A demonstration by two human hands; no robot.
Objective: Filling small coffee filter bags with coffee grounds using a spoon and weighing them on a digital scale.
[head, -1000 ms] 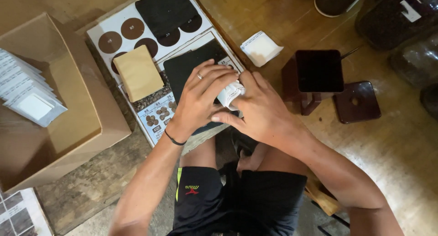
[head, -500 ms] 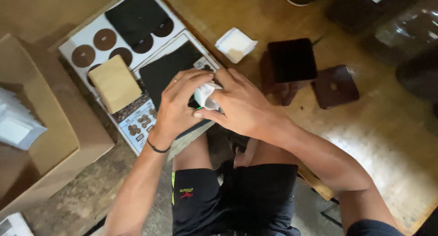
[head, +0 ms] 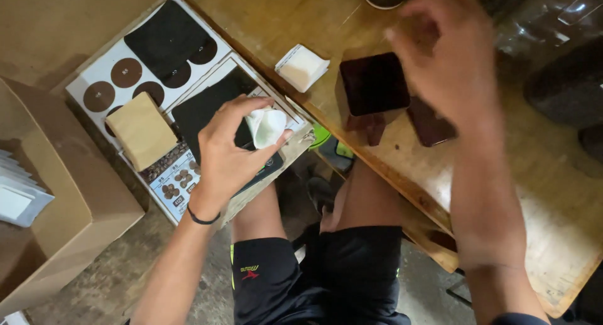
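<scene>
The left hand (head: 226,152) is pinching a small white filter pouch (head: 265,125) between thumb and fingers, mouth held upward above the printed sheets (head: 169,180). The right hand (head: 449,61) (blurred) is hovering over the dark square container (head: 374,83), fingers loosely curled, apparently empty.

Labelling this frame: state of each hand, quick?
Left hand: closed on a small white paper pouch, held over the printed boxes.
Right hand: raised above the dark wooden box, motion-blurred, holding nothing visible; open or closed cannot be told.
</scene>
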